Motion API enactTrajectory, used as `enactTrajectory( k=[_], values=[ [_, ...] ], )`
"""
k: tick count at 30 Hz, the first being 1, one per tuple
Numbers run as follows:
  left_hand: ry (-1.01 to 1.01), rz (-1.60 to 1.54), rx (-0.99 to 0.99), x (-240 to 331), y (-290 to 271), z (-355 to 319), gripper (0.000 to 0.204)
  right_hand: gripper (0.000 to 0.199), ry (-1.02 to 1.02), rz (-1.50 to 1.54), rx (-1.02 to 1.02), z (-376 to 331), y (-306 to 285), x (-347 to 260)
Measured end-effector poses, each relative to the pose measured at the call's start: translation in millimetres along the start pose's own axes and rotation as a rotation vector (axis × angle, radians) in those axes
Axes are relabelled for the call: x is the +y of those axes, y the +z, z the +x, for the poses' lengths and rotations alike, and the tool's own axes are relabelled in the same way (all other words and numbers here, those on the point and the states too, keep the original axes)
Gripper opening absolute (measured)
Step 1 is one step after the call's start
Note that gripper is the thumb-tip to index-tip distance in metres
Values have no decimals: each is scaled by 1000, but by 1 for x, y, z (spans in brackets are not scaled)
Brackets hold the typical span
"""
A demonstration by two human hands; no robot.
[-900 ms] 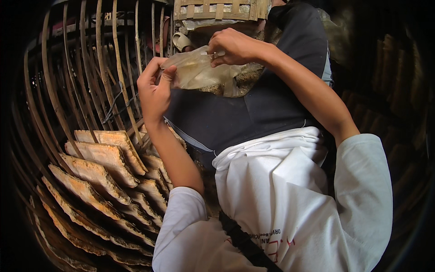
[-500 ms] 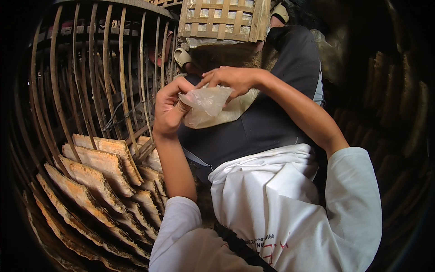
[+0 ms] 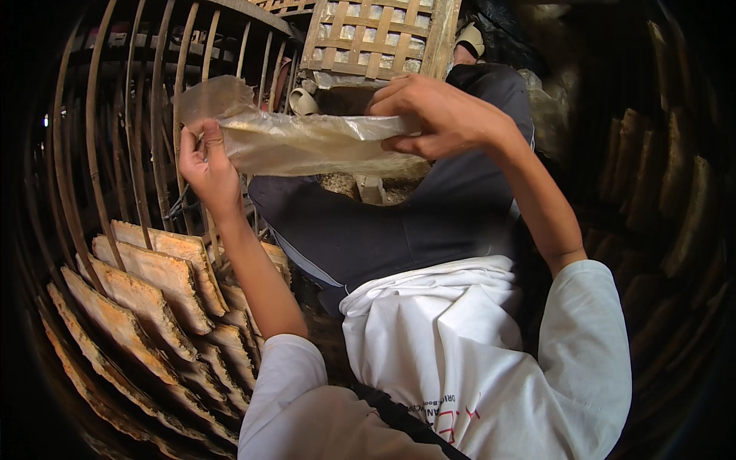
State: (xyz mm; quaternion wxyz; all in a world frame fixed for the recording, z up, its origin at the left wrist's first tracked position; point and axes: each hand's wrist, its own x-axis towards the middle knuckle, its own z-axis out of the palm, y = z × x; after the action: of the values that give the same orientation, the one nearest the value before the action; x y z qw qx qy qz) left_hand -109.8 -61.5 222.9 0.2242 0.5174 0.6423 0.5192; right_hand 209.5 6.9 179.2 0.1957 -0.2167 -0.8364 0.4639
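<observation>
A cloudy, translucent plastic sheet or bag (image 3: 314, 144) is stretched sideways above my lap. My left hand (image 3: 211, 169) pinches its left end between thumb and fingers, and a loose flap stands up past the fingertips. At the other end my right hand (image 3: 437, 115) grips the plastic, its fingers curled over the upper edge and the thumb below. Part of the plastic's right end is hidden behind that hand. My dark trousers (image 3: 383, 230) lie beneath, with the legs apart.
A woven bamboo-slat crate (image 3: 372, 34) stands ahead, beside my sandals (image 3: 303, 102). On the left rises a rack of upright sticks (image 3: 157, 115), with rough pale slabs (image 3: 149, 284) stacked on edge below it. More slabs (image 3: 686, 215) stand in shadow at the right.
My hands have moved apart, the left one to the left and the right one to the right. The plastic, bunched up before, is now drawn out long between them.
</observation>
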Motion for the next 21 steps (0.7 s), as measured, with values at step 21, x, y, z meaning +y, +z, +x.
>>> enactTrajectory(
  k=[21],
  values=[
    [-128,-382,-343,9,175,343,23,9,279,-564,939,107,-254,85]
  ],
)
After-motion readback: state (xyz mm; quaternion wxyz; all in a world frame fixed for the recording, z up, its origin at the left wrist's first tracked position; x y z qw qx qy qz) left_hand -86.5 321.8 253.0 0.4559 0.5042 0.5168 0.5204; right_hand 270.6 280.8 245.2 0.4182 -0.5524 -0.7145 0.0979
